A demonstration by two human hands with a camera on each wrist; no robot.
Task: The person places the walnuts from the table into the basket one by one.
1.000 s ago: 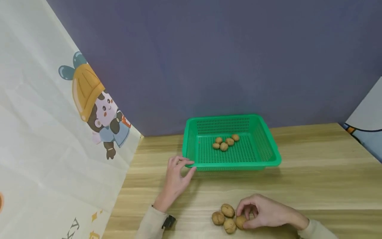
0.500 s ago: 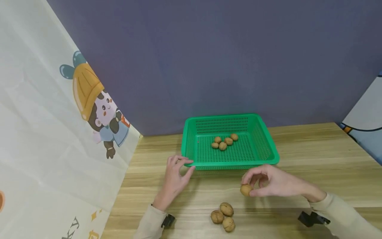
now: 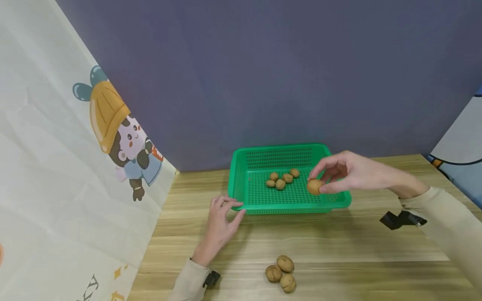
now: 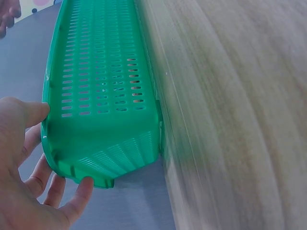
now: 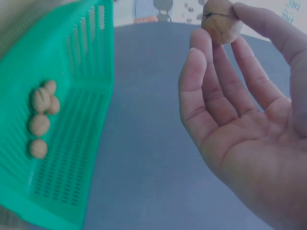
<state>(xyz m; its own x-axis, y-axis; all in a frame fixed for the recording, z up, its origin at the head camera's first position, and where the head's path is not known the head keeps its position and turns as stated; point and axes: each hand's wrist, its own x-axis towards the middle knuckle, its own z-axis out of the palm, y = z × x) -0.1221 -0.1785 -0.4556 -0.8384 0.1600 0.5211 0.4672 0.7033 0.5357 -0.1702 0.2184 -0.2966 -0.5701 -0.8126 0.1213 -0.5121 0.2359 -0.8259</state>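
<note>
A walnut (image 3: 314, 187) is pinched between the thumb and fingertips of my right hand (image 3: 355, 173), above the right part of a green plastic basket (image 3: 286, 208). The right wrist view shows that same walnut (image 5: 219, 23) at the fingertips, the palm bare. Several walnuts (image 3: 280, 184) lie grouped on the basket floor. My left hand (image 3: 219, 223) holds the basket's near left corner; in the left wrist view its thumb and fingers bend round the rim (image 4: 46, 129). Nearer me on the table are three more walnuts (image 3: 285, 264), close together.
The basket stands on a wood-grain table (image 3: 339, 251), near a dark blue-grey backdrop (image 3: 271, 75) behind it. A pale sheet with a cartoon figure (image 3: 132, 133) hangs at the left. Another printed sheet (image 3: 461, 138) is at the right edge.
My right hand has picked a walnut from the group on the table and carried it up and forward over the basket. The left hand stays at the basket's corner.
</note>
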